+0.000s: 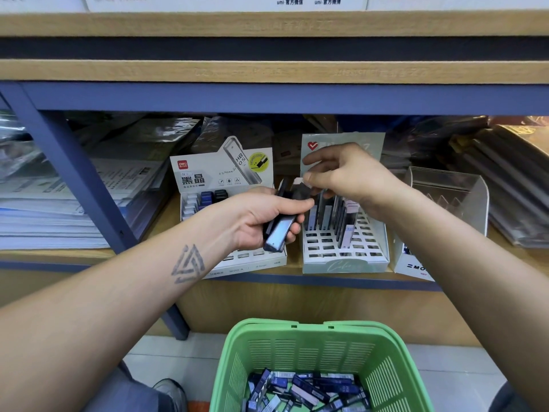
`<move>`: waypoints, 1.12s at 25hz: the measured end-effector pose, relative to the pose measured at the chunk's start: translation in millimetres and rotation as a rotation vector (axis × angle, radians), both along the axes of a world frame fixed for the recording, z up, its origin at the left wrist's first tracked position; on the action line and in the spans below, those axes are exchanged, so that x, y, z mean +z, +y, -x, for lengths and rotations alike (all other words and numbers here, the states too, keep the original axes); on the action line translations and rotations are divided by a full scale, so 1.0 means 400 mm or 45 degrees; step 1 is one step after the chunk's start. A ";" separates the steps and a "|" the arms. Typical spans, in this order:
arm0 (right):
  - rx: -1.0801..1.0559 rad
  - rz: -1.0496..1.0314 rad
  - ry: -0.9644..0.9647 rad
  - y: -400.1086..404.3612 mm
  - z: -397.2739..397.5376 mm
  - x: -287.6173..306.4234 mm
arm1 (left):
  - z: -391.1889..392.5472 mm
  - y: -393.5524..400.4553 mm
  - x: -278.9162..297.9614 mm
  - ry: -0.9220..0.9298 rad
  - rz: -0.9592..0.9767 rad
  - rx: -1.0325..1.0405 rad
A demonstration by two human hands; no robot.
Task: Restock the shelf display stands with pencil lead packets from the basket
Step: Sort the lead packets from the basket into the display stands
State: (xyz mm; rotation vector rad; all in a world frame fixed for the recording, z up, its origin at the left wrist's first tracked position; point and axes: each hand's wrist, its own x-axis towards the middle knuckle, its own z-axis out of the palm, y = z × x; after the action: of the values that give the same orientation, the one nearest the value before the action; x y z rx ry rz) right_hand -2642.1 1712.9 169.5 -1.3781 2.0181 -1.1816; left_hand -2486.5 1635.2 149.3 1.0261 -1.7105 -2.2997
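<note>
My left hand grips a small bundle of dark pencil lead packets in front of the shelf. Just above it, my right hand pinches one packet by its pale top end, between thumb and fingers. Both hands hover between two display stands: a white stand on the left with a few packets in its back slots, and a pale green stand on the right holding several upright packets. A green basket on the floor below holds several loose blue and black packets.
A clear acrylic holder and a white box stand right of the green stand. Stacked plastic-wrapped paper goods fill the shelf's left bay, behind a blue upright post. More wrapped stock lies at the right.
</note>
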 end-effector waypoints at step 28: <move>0.010 0.144 -0.006 0.199 0.170 -0.005 | 0.093 0.065 -0.023 0.046 0.161 0.157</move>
State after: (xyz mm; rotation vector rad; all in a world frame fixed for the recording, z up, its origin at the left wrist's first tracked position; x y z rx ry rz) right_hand -2710.2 1792.3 167.6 -1.4333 1.9672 -1.3125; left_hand -2523.9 1661.0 140.1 1.0283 -1.7030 -2.0938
